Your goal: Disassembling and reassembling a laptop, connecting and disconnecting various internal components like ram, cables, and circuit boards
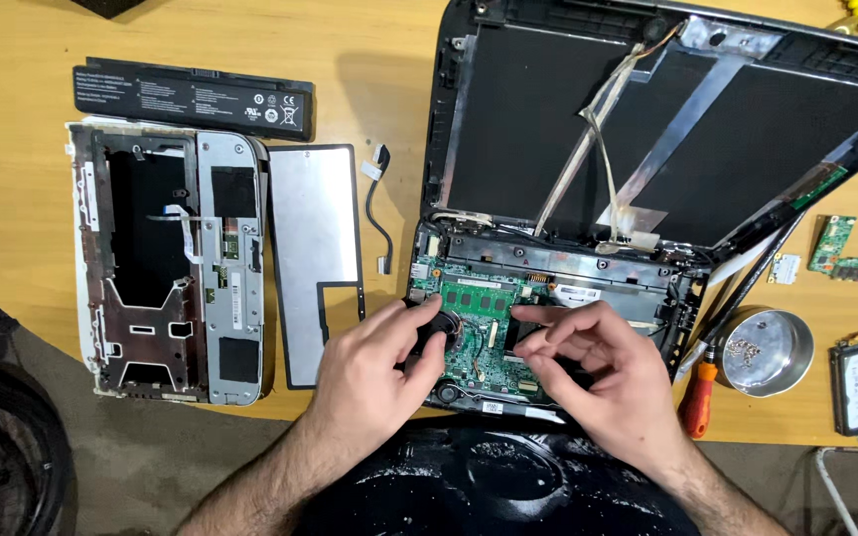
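Over the opened laptop base (548, 298) at the bench's (369, 60) near edge, your left hand (374, 372) rests on the green circuit board (479, 328), fingers curled loosely against the black fan (436, 330). Your right hand (603, 372) hovers just right of it, fingertips drawn together over the board; whether they pinch anything cannot be told. Right of the base stand an orange-handled screwdriver (699, 397) and a round metal tin (769, 349).
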